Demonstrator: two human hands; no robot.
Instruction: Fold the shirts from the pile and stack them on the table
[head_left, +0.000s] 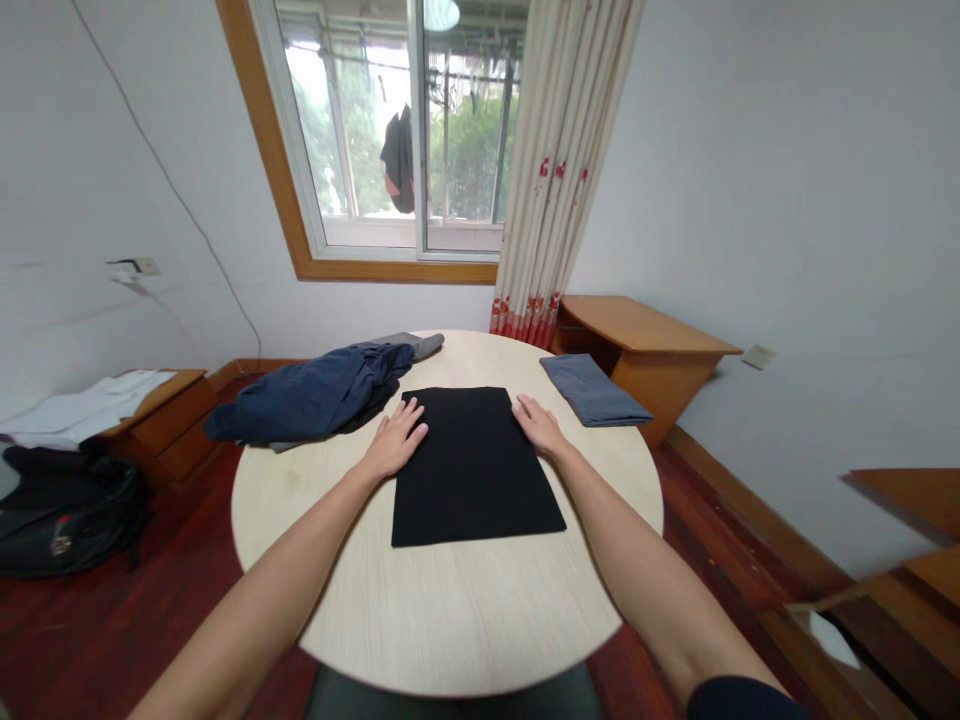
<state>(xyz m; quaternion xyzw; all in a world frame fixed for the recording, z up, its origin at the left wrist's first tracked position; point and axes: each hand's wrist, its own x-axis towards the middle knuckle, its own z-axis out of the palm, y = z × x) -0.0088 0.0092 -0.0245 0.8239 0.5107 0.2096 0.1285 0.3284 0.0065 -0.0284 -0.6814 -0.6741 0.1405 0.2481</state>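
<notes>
A black folded piece of cloth [474, 470] lies flat in the middle of the round table, wider at its near edge. My left hand [397, 438] rests on its upper left edge, fingers spread. On the opposite side, my right hand [537, 424] touches the upper right edge with its fingers stretched out. Neither hand grips anything. To the left sits a loose heap of dark blue clothing [322, 390], with grey and black cloth partly hidden under it. A grey-blue folded garment [595, 389] lies near the table's right edge.
The round pale table [450, 620] stands before me. Behind it are a window [405, 130], a patterned curtain [559, 170] and a wooden desk [645, 325]. A low wooden cabinet [172, 425] and a black bag [67, 510] are at the left.
</notes>
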